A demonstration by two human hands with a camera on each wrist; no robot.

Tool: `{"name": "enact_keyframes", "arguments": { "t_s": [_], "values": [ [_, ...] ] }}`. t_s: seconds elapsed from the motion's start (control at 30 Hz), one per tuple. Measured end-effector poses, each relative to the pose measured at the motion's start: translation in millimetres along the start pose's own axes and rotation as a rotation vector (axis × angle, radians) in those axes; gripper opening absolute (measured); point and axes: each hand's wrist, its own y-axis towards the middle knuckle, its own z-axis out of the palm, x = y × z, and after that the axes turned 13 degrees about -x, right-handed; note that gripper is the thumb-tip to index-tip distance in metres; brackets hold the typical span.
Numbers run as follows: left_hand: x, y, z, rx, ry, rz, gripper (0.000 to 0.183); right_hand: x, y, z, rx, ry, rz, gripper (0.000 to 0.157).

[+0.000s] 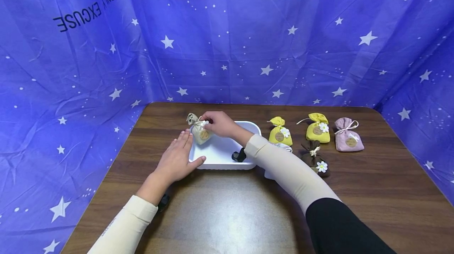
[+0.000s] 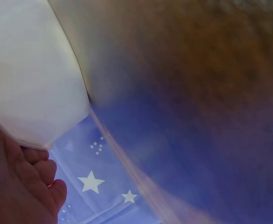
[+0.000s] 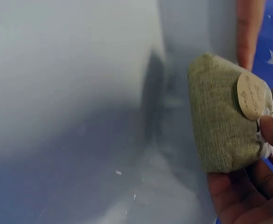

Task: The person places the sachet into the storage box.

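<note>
from my remote seat, i see two hands working at a shallow white tray (image 1: 225,166). the right hand (image 1: 221,123) grasps a pale green cloth pouch (image 1: 202,135), pinching it between thumb and fingers by its white flower and cord. the pouch is at the tray's left end, tilted, its gathered neck leaning out past the left rim; i cannot tell whether its base touches the tray floor. a round tan label faces up from its front. the left hand (image 1: 178,159) grasps nothing: its straight fingers rest against the tray's left edge, thumb spread toward the near corner.

inside the tray, to the right of the pouch, i see a broad stretch of white floor running to the right rim. the tray stands on a dark wood bench (image 1: 213,210), with a narrow strip between its far rim and the bench's back edge, and a wide run of wood on the near side.

right of the tray, past a small gap, sit a yellow pouch (image 1: 280,132), a second yellow pouch (image 1: 318,129) and a pink pouch (image 1: 349,135). nearer are a dark brown pouch (image 1: 320,166) and a pale item mostly hidden by the right sleeve (image 1: 291,173). a blue starry curtain (image 1: 227,49) hangs close beyond the back edge.
</note>
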Motion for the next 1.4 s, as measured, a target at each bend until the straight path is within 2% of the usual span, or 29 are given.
{"name": "enact_keyframes", "arguments": {
  "t_s": [0.2, 0.4, 0.57, 0.7, 0.97, 1.1, 1.4],
  "values": [
    [0.5, -0.4, 0.9, -0.006, -0.004, -0.003, 0.097, 4.3, -2.1, 8.9, 0.041, -0.1, -0.06, 0.019],
    [0.8, -0.2, 1.9, -0.008, -0.001, 0.0, 0.097, 3.3, -3.8, 12.2, 0.078, -0.167, -0.056, 0.018],
    [-1.3, 0.7, 0.8, -0.006, -0.009, 0.001, 0.098, 2.5, -5.0, 7.8, 0.106, -0.183, -0.04, 0.018],
    [-1.6, -0.3, -0.1, -0.007, -0.008, -0.001, 0.097, 2.6, -4.7, 0.6, 0.114, -0.151, -0.023, 0.018],
    [-1.8, -0.7, 0.5, -0.009, -0.012, -0.008, 0.096, 4.4, -8.2, -30.2, 0.058, -0.078, 0.034, 0.022],
    [-2.3, -0.5, -0.4, 0.01, -0.015, -0.016, 0.097, 3.0, -14.7, -48.8, 0.04, -0.045, 0.03, 0.023],
    [-2.6, 0.2, 1.4, 0.018, -0.005, -0.015, 0.098, -1.8, -49.2, -97.3, -0.026, 0.004, 0.007, 0.021]
  ]
}}
